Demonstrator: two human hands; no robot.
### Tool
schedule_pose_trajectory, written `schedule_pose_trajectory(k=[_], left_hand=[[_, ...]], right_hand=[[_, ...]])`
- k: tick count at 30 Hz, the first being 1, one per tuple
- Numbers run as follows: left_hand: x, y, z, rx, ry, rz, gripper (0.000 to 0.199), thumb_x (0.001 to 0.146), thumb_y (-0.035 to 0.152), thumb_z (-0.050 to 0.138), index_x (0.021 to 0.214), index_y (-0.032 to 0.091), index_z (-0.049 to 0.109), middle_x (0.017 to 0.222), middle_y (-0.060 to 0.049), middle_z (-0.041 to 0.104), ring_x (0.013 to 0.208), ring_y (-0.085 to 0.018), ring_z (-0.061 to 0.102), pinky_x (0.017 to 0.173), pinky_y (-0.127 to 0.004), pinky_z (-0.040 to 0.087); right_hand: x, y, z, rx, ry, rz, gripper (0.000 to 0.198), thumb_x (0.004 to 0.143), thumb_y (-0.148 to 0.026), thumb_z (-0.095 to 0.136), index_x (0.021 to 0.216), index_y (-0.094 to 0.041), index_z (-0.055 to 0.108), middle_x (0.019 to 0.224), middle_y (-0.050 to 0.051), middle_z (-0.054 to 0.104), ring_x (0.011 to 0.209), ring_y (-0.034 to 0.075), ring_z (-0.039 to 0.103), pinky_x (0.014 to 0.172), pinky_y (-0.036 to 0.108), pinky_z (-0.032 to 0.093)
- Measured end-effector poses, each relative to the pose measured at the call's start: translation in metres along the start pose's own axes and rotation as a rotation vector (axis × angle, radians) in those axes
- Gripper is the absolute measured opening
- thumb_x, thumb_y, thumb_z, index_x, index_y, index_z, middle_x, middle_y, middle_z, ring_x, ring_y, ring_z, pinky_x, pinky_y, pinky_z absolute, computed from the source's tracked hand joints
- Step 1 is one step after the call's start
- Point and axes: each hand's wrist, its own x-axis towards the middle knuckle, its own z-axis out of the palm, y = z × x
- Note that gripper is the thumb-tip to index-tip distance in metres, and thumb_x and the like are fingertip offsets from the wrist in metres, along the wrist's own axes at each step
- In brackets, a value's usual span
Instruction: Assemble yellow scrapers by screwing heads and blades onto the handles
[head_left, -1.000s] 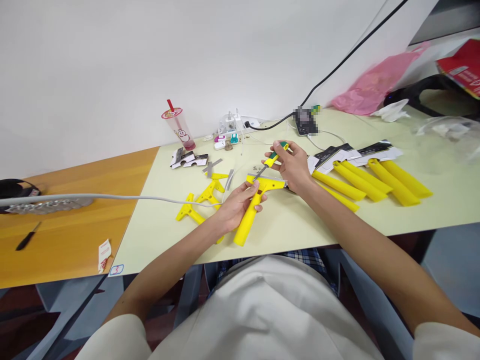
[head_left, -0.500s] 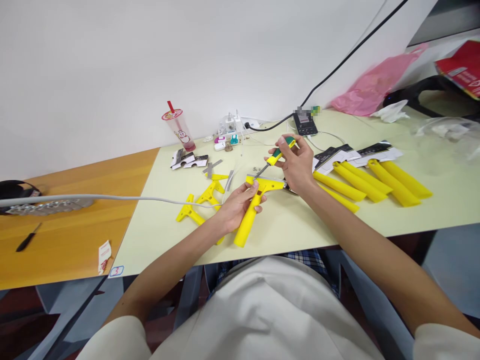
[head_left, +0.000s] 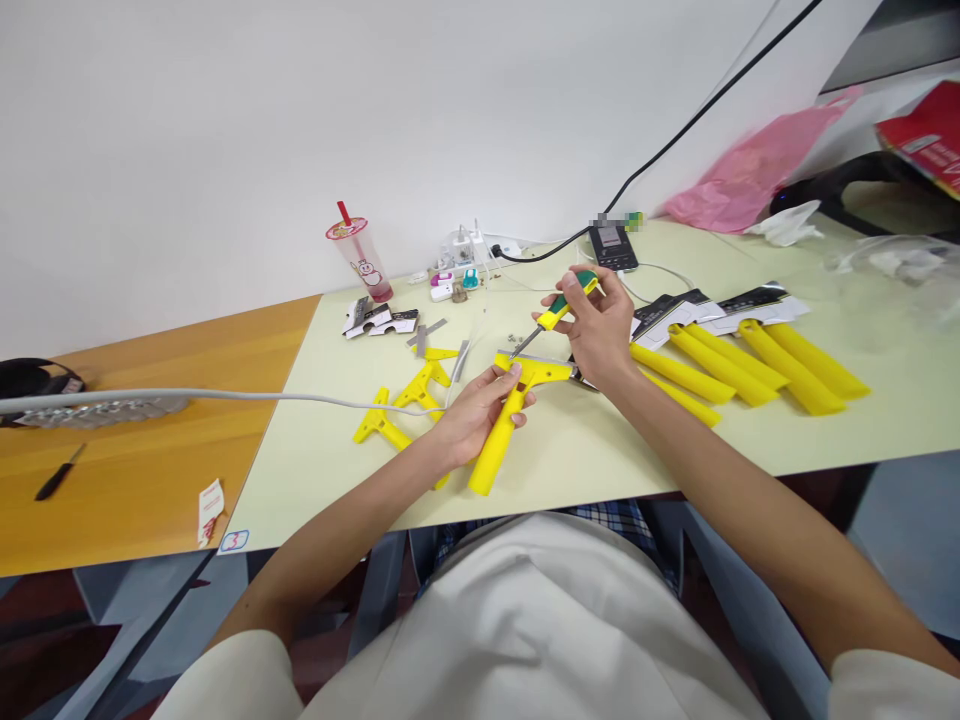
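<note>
My left hand (head_left: pixel 480 415) is closed around the upper part of a yellow scraper (head_left: pixel 496 445), thumb on its head, with the handle pointing down toward me. A thin metal blade edge shows along the top of the scraper's head. Between the fingers of my right hand (head_left: pixel 602 325) is a green and yellow screwdriver (head_left: pixel 559 310), tilted, its shaft running down to the left side of the scraper's head. Whether the tip sits in a screw is too small to tell. Small metal screws (head_left: pixel 514 340) lie just behind the head. Yellow scraper parts (head_left: pixel 382 420) and loose metal blades (head_left: pixel 460 360) lie left of my hands.
Several yellow scrapers (head_left: pixel 720 365) in black-and-white card sleeves lie on the right. Behind stand a plastic cup with a straw (head_left: pixel 365 265), a power strip (head_left: pixel 465 248) and a small black device (head_left: pixel 613 246). A white cable (head_left: pixel 300 398) crosses from the left. A black screwdriver (head_left: pixel 56 478) lies far left.
Hardly anything differs. The whole view has shifted very slightly, and both hands keep the same hold on the scraper and the screwdriver.
</note>
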Motion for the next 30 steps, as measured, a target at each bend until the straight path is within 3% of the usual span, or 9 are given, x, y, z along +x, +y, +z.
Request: schedule_pose_trajectory(k=[7,30], left_hand=[[-0.0017,0.0018,0.0023,0.025,0.009,-0.006,0.040,0.085,0.029,0.095,0.094,0.018,0.058,0.096,-0.001,0.063,0.074,-0.010,0.069,0.048,-0.015,0.045],[-0.0012,0.0002,0.0014,0.054,0.001,-0.003,0.040,0.084,0.028,0.096,0.095,0.019,0.059,0.100,-0.002,0.063,0.077,-0.010,0.068,0.050,-0.016,0.045]], right_hand=[[0.0055,-0.0010,-0.0049,-0.082,0.068,-0.033,0.049,0.082,-0.065,0.091,0.110,-0.033,0.066,0.107,-0.001,0.071,0.102,0.022,0.080,0.084,0.036,0.073],[0.0002,-0.0055,-0.0020,-0.079,0.001,-0.049,0.049,0.082,-0.064,0.092,0.114,-0.034,0.070,0.112,0.000,0.074,0.101,0.023,0.080,0.088,0.040,0.075]])
